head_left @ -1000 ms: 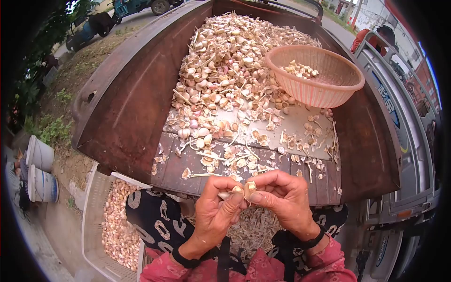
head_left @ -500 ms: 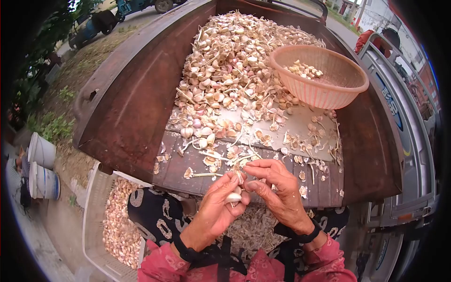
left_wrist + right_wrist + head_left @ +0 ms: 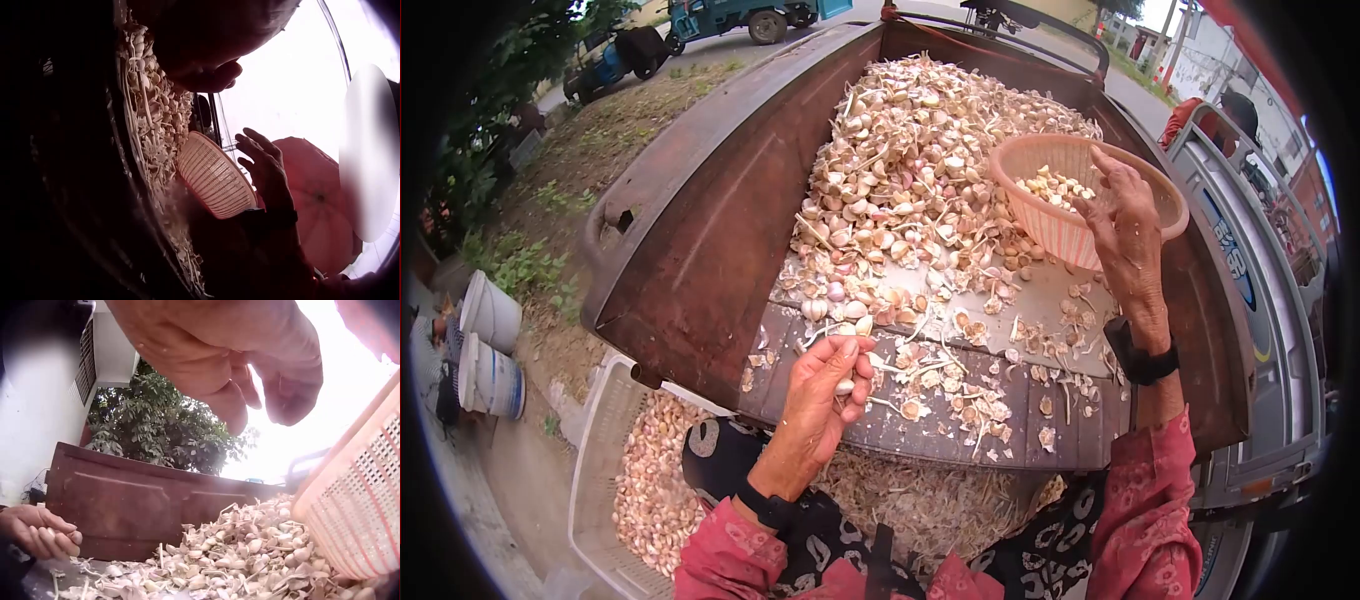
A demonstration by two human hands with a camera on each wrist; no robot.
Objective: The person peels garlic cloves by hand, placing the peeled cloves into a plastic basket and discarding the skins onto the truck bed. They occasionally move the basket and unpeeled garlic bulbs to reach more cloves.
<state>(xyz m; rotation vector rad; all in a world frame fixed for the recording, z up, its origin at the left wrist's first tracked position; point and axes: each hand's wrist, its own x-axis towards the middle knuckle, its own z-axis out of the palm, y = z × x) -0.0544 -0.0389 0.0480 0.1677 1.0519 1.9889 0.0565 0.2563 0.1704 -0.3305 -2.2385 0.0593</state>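
My left hand [image 3: 815, 400] is raised over the near edge of the cart bed, fingers curled around a pale garlic clove [image 3: 845, 386]. My right hand [image 3: 1125, 235] is over the near side of the pink plastic basket [image 3: 1065, 232], its fingers loosely bent and apart, with nothing visible between them. Peeled cloves [image 3: 1055, 187] lie inside the basket. In the right wrist view the right hand [image 3: 244, 362] hangs beside the basket [image 3: 356, 500], above the garlic heap [image 3: 244, 550]. The left wrist view shows the right hand [image 3: 265, 169] beyond the basket [image 3: 219, 178].
Unpeeled garlic [image 3: 920, 150] is heaped at the back of the rusty cart [image 3: 700, 240]. Skins and stalks [image 3: 980, 405] litter its front boards. A white crate [image 3: 590, 470] of cloves stands lower left, near two white buckets [image 3: 490, 375]. More skins [image 3: 920, 495] lie below the cart edge.
My right hand has left the left hand and moved up and right to the basket. The left hand has shifted slightly left, still holding garlic. The head view has shifted.
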